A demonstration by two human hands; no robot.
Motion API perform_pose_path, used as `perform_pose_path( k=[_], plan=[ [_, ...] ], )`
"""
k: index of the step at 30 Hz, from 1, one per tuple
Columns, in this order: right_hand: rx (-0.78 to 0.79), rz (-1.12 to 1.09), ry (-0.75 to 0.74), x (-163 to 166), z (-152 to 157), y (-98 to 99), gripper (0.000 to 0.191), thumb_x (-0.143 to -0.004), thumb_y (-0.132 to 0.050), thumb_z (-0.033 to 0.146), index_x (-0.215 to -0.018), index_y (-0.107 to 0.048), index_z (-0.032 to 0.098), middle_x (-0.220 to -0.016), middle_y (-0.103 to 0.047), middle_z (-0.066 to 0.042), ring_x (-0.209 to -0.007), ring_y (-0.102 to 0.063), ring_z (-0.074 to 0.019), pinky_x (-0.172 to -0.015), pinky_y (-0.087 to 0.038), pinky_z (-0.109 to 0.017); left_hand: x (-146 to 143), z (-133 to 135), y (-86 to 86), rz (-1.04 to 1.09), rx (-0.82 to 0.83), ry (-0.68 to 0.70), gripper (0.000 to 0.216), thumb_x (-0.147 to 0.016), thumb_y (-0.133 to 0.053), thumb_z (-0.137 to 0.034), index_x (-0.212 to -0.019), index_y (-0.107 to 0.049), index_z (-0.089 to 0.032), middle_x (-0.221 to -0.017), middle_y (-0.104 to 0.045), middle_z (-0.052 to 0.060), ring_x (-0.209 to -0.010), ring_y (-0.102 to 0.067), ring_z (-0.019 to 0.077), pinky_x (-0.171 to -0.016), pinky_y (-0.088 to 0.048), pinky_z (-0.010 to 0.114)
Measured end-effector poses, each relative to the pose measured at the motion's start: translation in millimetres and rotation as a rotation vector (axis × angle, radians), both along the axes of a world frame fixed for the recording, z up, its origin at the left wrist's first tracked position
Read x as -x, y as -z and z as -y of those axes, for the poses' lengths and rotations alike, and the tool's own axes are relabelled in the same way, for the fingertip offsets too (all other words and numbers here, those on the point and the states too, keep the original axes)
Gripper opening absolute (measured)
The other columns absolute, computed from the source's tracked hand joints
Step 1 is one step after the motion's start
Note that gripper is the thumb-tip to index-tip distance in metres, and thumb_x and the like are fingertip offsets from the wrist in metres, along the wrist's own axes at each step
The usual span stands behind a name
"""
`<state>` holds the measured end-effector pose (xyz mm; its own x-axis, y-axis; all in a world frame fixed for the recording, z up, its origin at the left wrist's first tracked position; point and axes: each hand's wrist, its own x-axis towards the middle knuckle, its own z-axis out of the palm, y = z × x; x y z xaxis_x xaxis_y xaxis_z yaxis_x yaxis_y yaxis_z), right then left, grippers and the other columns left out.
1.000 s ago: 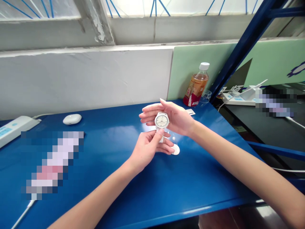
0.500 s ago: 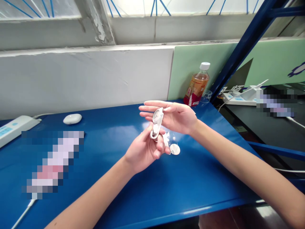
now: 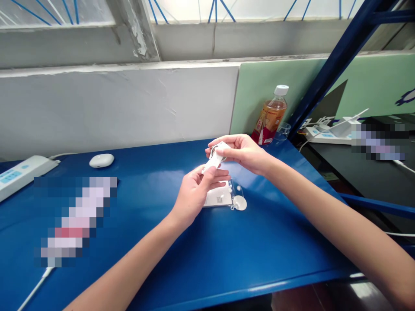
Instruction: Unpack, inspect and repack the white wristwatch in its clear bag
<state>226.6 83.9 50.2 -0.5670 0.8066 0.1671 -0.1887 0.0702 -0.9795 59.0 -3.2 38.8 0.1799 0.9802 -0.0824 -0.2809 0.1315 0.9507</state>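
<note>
A white wristwatch [image 3: 216, 157] is held above the blue table [image 3: 136, 233] between both hands. My right hand [image 3: 243, 152] grips its case end with curled fingers, so the dial is hidden. My left hand [image 3: 197, 190] pinches the strap from below. Under the hands a clear plastic package with a white card [image 3: 220, 198] lies on the table, and a small white round disc [image 3: 240, 203] lies at its right end.
A white oval case [image 3: 101, 160] and a white power strip [image 3: 19, 175] lie at the back left. A bottle of amber drink [image 3: 271, 115] stands at the back right beside a blue shelf post [image 3: 327, 65]. Another power strip [image 3: 327, 134] lies on the dark surface beyond.
The watch has turned from dial-up to edge-on and now face hidden. My right hand went from flat and open to closed round the watch. My left hand shifted its pinch along the strap.
</note>
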Motion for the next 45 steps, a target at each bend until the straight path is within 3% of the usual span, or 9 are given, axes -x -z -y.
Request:
perform_pose_path(
  k=[5, 9, 14, 19, 24, 29, 31, 35, 45],
  plan=[
    [-0.118, 0.095, -0.021, 2.1, 6.4, -7.1, 0.023, -0.087, -0.069, 0.029, -0.107, -0.074, 0.020, -0.115, -0.074, -0.008, -0.101, -0.070, -0.0200, -0.087, -0.055, -0.032, 0.4, 4.7, -1.7, -0.064, -0.003, 0.070, 0.048, -0.088, -0.067, -0.053, -0.106, -0.068, -0.008, -0.101, -0.077, 0.017, -0.098, -0.074, 0.0300, -0.088, -0.057, 0.040],
    [-0.012, -0.138, -0.187, 12.0, 15.5, -6.4, 0.029, -0.088, -0.066, 0.022, -0.117, -0.071, 0.020, -0.136, -0.063, -0.007, -0.127, -0.058, -0.0228, -0.108, -0.045, -0.038, 0.0, 6.1, 0.2, -0.015, 0.062, 0.217, 0.043, -0.088, -0.069, -0.048, -0.103, -0.069, -0.008, -0.100, -0.077, 0.017, -0.099, -0.074, 0.0308, -0.090, -0.057, 0.043],
    [0.021, -0.189, -0.266, 17.6, 21.1, -7.0, 0.031, -0.089, -0.064, 0.020, -0.119, -0.069, 0.021, -0.136, -0.063, -0.007, -0.130, -0.056, -0.0244, -0.114, -0.038, -0.043, -1.1, 7.1, 1.1, -0.006, 0.081, 0.283, 0.048, -0.086, -0.069, -0.053, -0.097, -0.069, -0.007, -0.098, -0.077, 0.019, -0.096, -0.074, 0.0329, -0.091, -0.057, 0.047],
    [-0.245, 0.181, -0.096, -3.8, 28.3, -13.2, 0.030, -0.097, -0.055, 0.031, -0.125, -0.063, 0.022, -0.126, -0.068, -0.009, -0.124, -0.060, -0.0239, -0.101, -0.049, -0.041, 0.6, 6.3, 1.2, -0.125, -0.033, 0.286, 0.047, -0.090, -0.062, -0.054, -0.098, -0.067, -0.008, -0.096, -0.077, 0.018, -0.091, -0.075, 0.0304, -0.085, -0.059, 0.043],
    [-0.510, 0.517, 0.120, -32.7, 43.7, -4.9, 0.028, -0.099, -0.051, 0.031, -0.123, -0.063, 0.022, -0.117, -0.071, -0.007, -0.100, -0.067, -0.0213, -0.084, -0.053, -0.034, 19.0, 3.1, 3.2, -0.581, -0.395, 0.248, 0.035, -0.099, -0.049, -0.042, -0.111, -0.067, -0.014, -0.099, -0.077, 0.011, -0.090, -0.075, 0.0252, -0.077, -0.060, 0.036],
    [-0.483, 0.501, 0.232, -39.4, 48.8, 14.3, 0.025, -0.100, -0.049, 0.031, -0.115, -0.066, 0.022, -0.114, -0.071, -0.006, -0.109, -0.064, -0.0222, -0.091, -0.050, -0.036, 40.5, -2.9, 21.6, -0.982, -0.804, 0.069, 0.036, -0.093, -0.060, -0.034, -0.123, -0.061, -0.014, -0.117, -0.072, 0.015, -0.106, -0.070, 0.0290, -0.093, -0.054, 0.043],
    [-0.438, 0.502, 0.247, -38.9, 49.8, 17.8, 0.025, -0.099, -0.049, 0.033, -0.114, -0.066, 0.022, -0.117, -0.070, -0.007, -0.110, -0.064, -0.0228, -0.092, -0.049, -0.037, 44.2, -4.6, 29.4, -1.083, -0.919, 0.166, 0.054, -0.086, -0.069, -0.039, -0.130, -0.056, -0.011, -0.132, -0.063, 0.019, -0.124, -0.058, 0.0339, -0.103, -0.047, 0.049],
    [-0.399, 0.545, 0.272, -37.6, 53.9, 19.9, 0.025, -0.100, -0.047, 0.036, -0.110, -0.065, 0.023, -0.115, -0.071, -0.006, -0.109, -0.065, -0.0233, -0.090, -0.049, -0.036, 47.4, -5.2, 34.7, -1.160, -0.930, 0.252, 0.058, -0.085, -0.073, -0.040, -0.132, -0.053, -0.012, -0.134, -0.061, 0.017, -0.124, -0.057, 0.0312, -0.108, -0.044, 0.048],
    [-0.640, 0.991, 0.299, -42.5, 46.8, 34.6, 0.028, -0.101, -0.035, 0.030, -0.106, -0.060, 0.018, -0.100, -0.071, -0.010, -0.090, -0.065, -0.0256, -0.079, -0.047, -0.037, 61.2, -13.3, 38.1, -1.231, -0.890, 0.188, 0.047, -0.092, -0.065, -0.037, -0.130, -0.053, -0.012, -0.132, -0.062, 0.016, -0.125, -0.057, 0.0306, -0.107, -0.045, 0.049]
  ],
)
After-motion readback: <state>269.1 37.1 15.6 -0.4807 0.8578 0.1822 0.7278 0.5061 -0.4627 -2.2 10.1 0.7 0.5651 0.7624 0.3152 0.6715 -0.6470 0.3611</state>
